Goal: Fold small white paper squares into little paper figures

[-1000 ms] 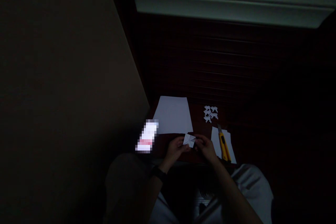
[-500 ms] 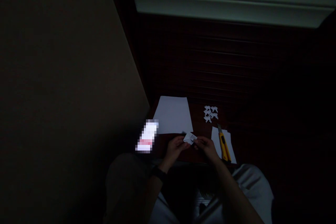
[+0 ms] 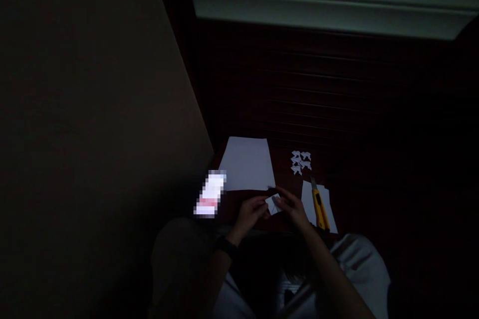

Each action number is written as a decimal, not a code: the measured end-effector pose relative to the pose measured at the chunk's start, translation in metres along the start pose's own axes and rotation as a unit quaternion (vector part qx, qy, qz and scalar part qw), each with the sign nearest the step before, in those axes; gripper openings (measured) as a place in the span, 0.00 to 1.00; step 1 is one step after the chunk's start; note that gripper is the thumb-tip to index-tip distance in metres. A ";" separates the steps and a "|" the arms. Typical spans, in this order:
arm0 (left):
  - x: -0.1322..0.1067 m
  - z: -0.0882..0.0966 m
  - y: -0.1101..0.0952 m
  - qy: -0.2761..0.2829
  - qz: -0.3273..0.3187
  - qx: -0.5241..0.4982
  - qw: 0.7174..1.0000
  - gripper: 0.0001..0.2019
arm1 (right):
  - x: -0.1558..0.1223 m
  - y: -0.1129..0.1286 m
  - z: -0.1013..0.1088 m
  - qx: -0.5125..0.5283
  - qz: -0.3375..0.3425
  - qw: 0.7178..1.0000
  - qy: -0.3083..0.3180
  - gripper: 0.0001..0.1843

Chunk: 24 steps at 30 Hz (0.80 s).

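A small folded piece of white paper (image 3: 273, 205) is between my hands, just above the near part of the dark table. My left hand (image 3: 251, 213) pinches its left edge. My right hand (image 3: 294, 208) has the thumb on its right side, with the index finger stretched out above it. Faint crease lines show on the paper. Beyond it lies a large white sheet (image 3: 247, 162). Several small folded paper figures (image 3: 300, 161) sit in a cluster at the back right.
A yellow utility knife (image 3: 320, 209), its blade out, rests on a stack of white paper (image 3: 307, 202) to the right. At the left is a lit phone (image 3: 210, 194) with a blurred screen. A wall (image 3: 112, 84) rises on the left, and a dark slatted panel (image 3: 299, 79) stands behind.
The folded paper has been turned in my hands and sits slightly lower and to the right. My right index finger has stretched out over it.
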<state>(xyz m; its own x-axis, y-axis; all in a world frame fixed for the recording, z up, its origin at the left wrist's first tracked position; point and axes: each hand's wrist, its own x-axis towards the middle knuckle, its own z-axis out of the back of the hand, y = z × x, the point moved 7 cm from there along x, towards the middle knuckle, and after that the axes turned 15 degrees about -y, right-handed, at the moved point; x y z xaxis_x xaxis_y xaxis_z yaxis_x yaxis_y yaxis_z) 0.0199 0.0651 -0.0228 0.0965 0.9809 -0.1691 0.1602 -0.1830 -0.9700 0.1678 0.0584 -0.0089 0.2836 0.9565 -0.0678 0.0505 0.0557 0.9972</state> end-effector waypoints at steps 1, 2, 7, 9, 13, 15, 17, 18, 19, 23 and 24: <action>0.000 -0.001 0.000 0.010 -0.002 0.008 1.000 0.22 | 0.000 0.000 -0.002 -0.009 0.006 1.000 0.011 0.25; -0.001 -0.002 -0.001 0.018 -0.003 0.015 1.000 0.22 | -0.001 0.000 -0.003 -0.017 0.010 0.999 0.025 0.24; -0.002 -0.001 -0.004 0.013 0.002 0.026 1.000 0.22 | -0.002 -0.004 -0.007 -0.037 0.019 0.995 0.093 0.20; -0.002 0.000 -0.005 -0.004 0.002 0.020 1.000 0.22 | -0.001 -0.009 -0.004 -0.041 0.016 0.996 0.079 0.20; -0.001 0.001 -0.001 -0.029 0.018 0.023 0.999 0.22 | 0.004 -0.019 0.006 -0.036 0.003 0.999 0.005 0.17; 0.000 0.000 0.002 -0.029 0.027 0.030 0.999 0.23 | 0.005 -0.023 0.009 -0.031 -0.023 0.999 -0.008 0.17; 0.000 -0.001 0.004 -0.024 0.030 0.034 0.999 0.23 | 0.004 -0.023 0.008 -0.017 -0.046 0.999 -0.005 0.20; 0.000 -0.002 0.004 -0.020 0.031 0.036 0.999 0.23 | 0.003 -0.022 0.008 -0.005 -0.054 0.999 -0.001 0.20; 0.000 -0.002 0.004 -0.016 0.030 0.036 0.999 0.23 | 0.002 -0.020 0.007 0.010 -0.058 0.998 0.002 0.21; -0.001 -0.004 0.003 -0.014 0.040 0.024 0.999 0.21 | 0.001 -0.019 0.005 0.058 -0.075 0.996 0.003 0.20; -0.001 -0.004 0.003 -0.017 0.042 0.022 0.999 0.21 | 0.001 -0.021 0.005 0.062 -0.081 0.995 0.001 0.20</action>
<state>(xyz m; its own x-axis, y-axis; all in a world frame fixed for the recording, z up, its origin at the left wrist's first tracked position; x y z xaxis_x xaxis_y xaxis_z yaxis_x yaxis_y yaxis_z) 0.0240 0.0634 -0.0247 0.0740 0.9642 -0.2547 0.1089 -0.2617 -0.9590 0.1716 0.0565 -0.0300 0.2598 0.9385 -0.2275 0.2137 0.1739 0.9613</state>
